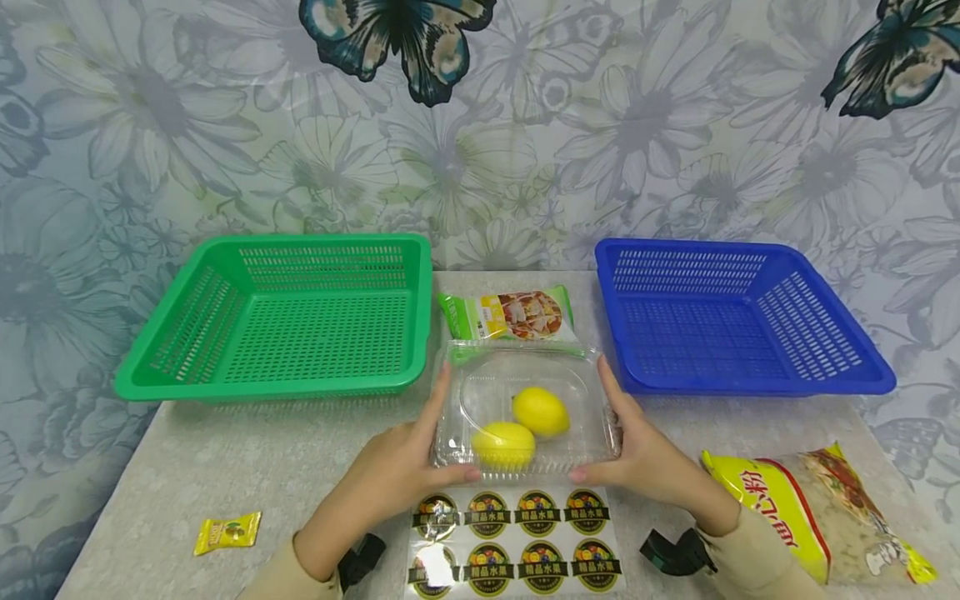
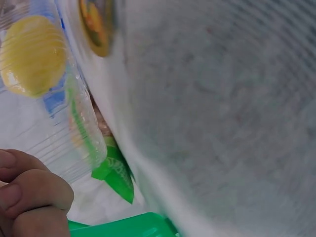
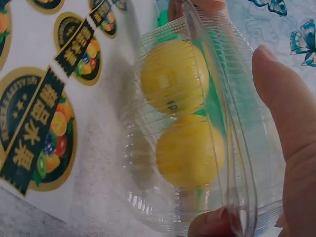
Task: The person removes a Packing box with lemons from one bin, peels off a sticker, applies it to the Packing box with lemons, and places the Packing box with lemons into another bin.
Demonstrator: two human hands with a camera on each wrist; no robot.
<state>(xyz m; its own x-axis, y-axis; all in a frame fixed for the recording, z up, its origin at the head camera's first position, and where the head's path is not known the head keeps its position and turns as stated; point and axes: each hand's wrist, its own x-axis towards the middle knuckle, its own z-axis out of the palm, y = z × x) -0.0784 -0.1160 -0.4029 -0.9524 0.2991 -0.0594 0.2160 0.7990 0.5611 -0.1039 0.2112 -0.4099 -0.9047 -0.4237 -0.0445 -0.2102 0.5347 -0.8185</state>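
Observation:
A clear plastic clamshell box [image 1: 480,387] is held in the middle of the head view, its lid over two yellow lemons [image 1: 541,412]. My left hand [image 1: 401,454] grips the left side, with the thumb along the near edge. On the opposite side my right hand [image 1: 645,450] holds the box the same way; its thumb [image 3: 291,103] shows in the right wrist view. Just in front of me, below the box, lies a sheet of round fruit stickers [image 1: 513,542]. The left wrist view shows curled fingers [image 2: 39,192] near the box's corner.
A green basket [image 1: 322,342] stands at the back left, a blue basket [image 1: 686,333] at the back right. Between them lies a green-and-white food packet [image 1: 517,315]. A small yellow wrapped sweet [image 1: 227,533] is at left, a large yellow noodle bag [image 1: 817,517] at right.

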